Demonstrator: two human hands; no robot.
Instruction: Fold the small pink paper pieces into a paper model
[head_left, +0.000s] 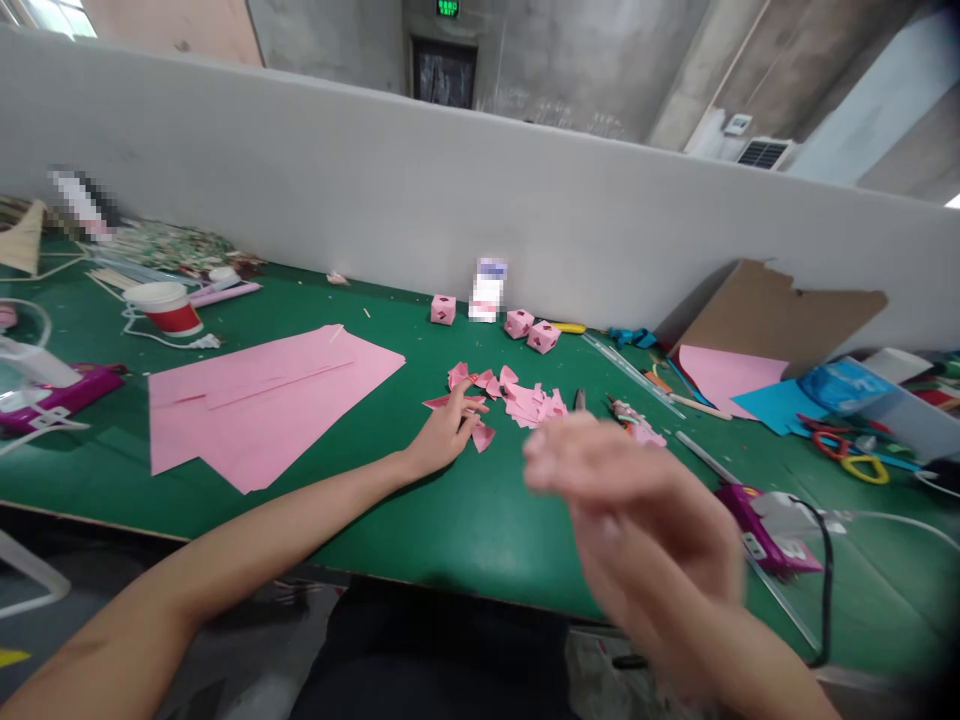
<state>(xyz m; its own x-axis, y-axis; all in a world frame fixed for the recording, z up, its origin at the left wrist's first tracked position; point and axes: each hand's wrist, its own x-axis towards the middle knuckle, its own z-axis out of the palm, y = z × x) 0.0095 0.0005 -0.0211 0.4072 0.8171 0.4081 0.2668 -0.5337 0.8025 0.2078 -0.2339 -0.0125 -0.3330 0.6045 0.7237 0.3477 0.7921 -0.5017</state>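
Blurred close by, the right hand point(637, 510) hangs loose-fingered and empty. The left hand point(442, 430) lies flat on the green table point(465, 520), fingertips on small folded pink paper pieces point(532, 402). Three pink paper cubes point(519, 323) stand finished by the wall; the loose pieces and the large pink paper sheet point(262, 400) lie unused.

Craft workshop: green worktable point(465, 520), pink paper point(262, 400), scissors point(844, 445).

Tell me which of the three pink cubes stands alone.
The leftmost cube, left of the blurred white box; the other two cubes sit together on its right.
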